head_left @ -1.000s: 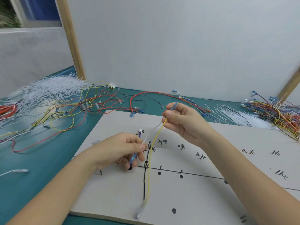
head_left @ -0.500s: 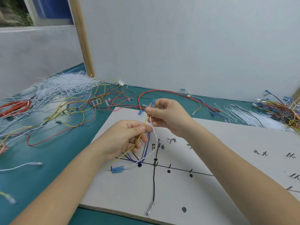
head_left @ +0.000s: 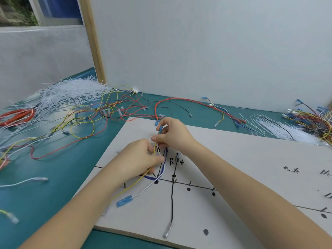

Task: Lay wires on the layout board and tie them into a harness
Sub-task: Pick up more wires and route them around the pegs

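now both hands (head_left: 143, 157) lower, closer

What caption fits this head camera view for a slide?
Both hands, left hand and right hand, pinch thin yellow and white wires above the pale layout board.

White wall (head_left: 197, 51), teal tabletop (head_left: 45, 186)

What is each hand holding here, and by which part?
Both hands pinch the same wires, yellow and white: right hand at their upper ends, left hand just below, mid-length.
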Tool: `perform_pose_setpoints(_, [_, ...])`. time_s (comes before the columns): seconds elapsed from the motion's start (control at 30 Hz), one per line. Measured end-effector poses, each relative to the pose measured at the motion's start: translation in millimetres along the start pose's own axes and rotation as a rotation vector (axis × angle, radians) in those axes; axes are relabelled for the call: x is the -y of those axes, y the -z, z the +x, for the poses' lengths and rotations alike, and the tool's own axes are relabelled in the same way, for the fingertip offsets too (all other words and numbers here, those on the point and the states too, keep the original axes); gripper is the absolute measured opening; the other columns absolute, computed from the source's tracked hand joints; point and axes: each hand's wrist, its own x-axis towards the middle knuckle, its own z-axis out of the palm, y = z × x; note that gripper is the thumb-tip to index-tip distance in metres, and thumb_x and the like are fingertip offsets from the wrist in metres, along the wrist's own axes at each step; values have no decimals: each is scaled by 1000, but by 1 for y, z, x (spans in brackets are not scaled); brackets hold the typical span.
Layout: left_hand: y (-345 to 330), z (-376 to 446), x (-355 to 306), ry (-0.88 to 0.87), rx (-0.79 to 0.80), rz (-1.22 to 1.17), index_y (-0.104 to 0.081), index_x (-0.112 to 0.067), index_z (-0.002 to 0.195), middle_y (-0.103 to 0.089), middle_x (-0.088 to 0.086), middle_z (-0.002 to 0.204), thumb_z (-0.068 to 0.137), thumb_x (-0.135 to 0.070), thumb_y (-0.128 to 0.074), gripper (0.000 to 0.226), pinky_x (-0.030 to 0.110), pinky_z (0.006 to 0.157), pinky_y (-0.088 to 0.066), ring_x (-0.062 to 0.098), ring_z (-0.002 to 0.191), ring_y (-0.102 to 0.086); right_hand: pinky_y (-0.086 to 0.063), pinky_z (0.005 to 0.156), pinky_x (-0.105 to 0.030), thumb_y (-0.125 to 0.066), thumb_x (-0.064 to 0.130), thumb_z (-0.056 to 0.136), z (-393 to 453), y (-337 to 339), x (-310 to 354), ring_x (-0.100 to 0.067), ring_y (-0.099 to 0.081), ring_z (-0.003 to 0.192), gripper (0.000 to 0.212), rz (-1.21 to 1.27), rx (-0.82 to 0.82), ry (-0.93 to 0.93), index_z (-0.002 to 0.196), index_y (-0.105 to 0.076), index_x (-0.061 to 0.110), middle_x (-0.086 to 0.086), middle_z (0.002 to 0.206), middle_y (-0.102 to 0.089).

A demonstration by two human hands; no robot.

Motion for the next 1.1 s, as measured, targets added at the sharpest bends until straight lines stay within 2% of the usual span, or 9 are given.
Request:
perform_pose_setpoints(0.1, [-1,-3,-2,-4,-11,125,-48,-19,92,-61,-9,47,79,-40,-68,32,19,45,-34,3,45,-50,-50,44,-19,-77,5,74,0,-2,1,-6,-56,40,30,-109,-8,35,79,-50,17,-3,65,-55])
perform_pose_setpoints(0.23, [-1,-10,-8,27,-29,294,-45,-20,89,-55,-5,74,71,-49,-71,43,28,62,-37,14,72,-50,-48,56,-27,-79,11,72,-3,-6,1,-17,-58,54,31,-281,-3,86,89,-54,16,2,63,-57])
perform_pose_setpoints(0.33, [-3,-18,-14,-2,-20,402,-45,-20,95,-55,-6,76,70,-46,-72,46,31,71,-45,15,78,-52,-40,58,-26,-78,15,70,-4,-9,0,-17,-55,66,36,-409,-23,157,102,-60,12,-5,78,-65])
perform_pose_setpoints(0.53, [-9,-29,-15,-67,-3,519,-41,-17,112,-60,-1,96,74,-39,-70,52,36,76,-47,21,96,-56,-39,81,-25,-74,18,74,-4,-11,-3,-22,-57,102,48,-562,-24,213,120,-62,11,-7,111,-65])
perform_pose_setpoints(0.63, [-9,-36,-14,-119,-23,518,-38,-20,107,-58,-3,89,79,-31,-66,41,32,67,-44,21,88,-56,-36,77,-22,-73,18,77,-6,-8,-4,-23,-58,98,46,-552,-7,224,121,-62,12,-8,113,-64])
perform_pose_setpoints(0.73, [-6,-48,-6,-142,-23,493,-36,-25,100,-54,-8,78,81,-29,-62,32,20,52,-31,15,77,-52,-32,72,-19,-69,16,82,-9,-7,-4,-22,-59,98,32,-589,21,230,114,-66,12,-9,113,-63])
perform_pose_setpoints(0.87, [-1,-59,1,-131,57,422,-40,-28,98,-58,-7,76,81,-28,-63,29,20,63,-39,6,78,-52,-33,72,-16,-58,6,87,-15,-5,0,-23,-60,100,26,-652,60,238,109,-69,12,-10,113,-64])
perform_pose_setpoints(0.97, [-1,-60,3,-126,75,384,-45,-27,97,-62,-5,74,80,-26,-65,26,20,65,-40,4,73,-53,-41,89,-28,-52,-2,85,-26,-4,6,-24,-56,106,35,-720,123,287,112,-67,14,-9,117,-59])
perform_pose_setpoints(1.1, [-3,-61,7,-121,52,360,-45,-33,90,-61,-8,68,77,-27,-65,25,16,62,-38,-4,65,-51,-42,89,-35,-52,-7,79,-54,-2,15,-22,-53,107,37,-775,319,454,106,-69,13,-5,115,-59])
